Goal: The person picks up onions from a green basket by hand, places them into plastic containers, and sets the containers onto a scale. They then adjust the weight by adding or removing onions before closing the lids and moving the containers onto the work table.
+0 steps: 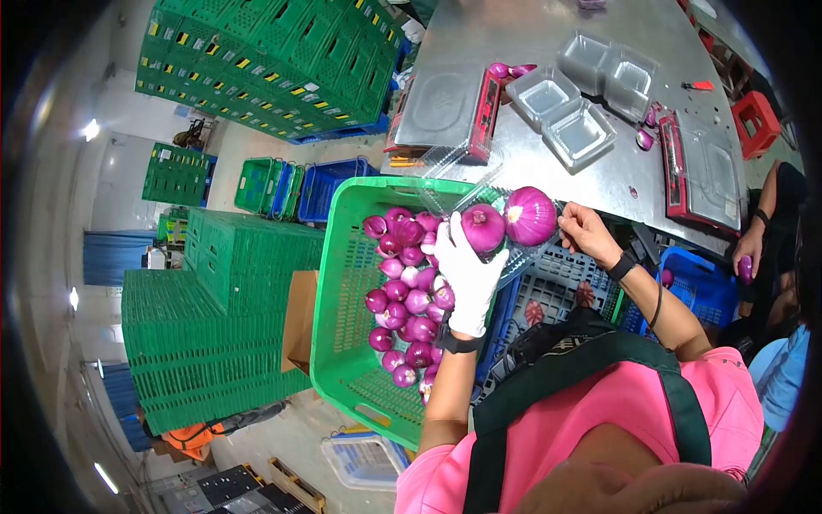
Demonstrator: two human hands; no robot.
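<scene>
My left hand point(467, 276), in a white glove, is closed on a purple onion point(482, 224) at the rim of the green basket point(342, 283). A larger purple onion point(530, 216) sits beside it in a clear plastic container point(522, 257), whose transparent lid stands open toward the table. My bare right hand point(586, 231) is at the container's right edge with its fingers curled together; whatever lies between the fingertips is too small to tell. Many small purple onions point(409, 295) fill part of the green basket below my left hand.
On the metal table point(531, 30) are two scales point(438, 107) point(702, 171), open clear containers point(578, 133) and onion pieces point(644, 139). Green crates point(197, 343) are stacked at left. At right, a co-worker's hand point(750, 248) holds an onion above a blue basket point(698, 287).
</scene>
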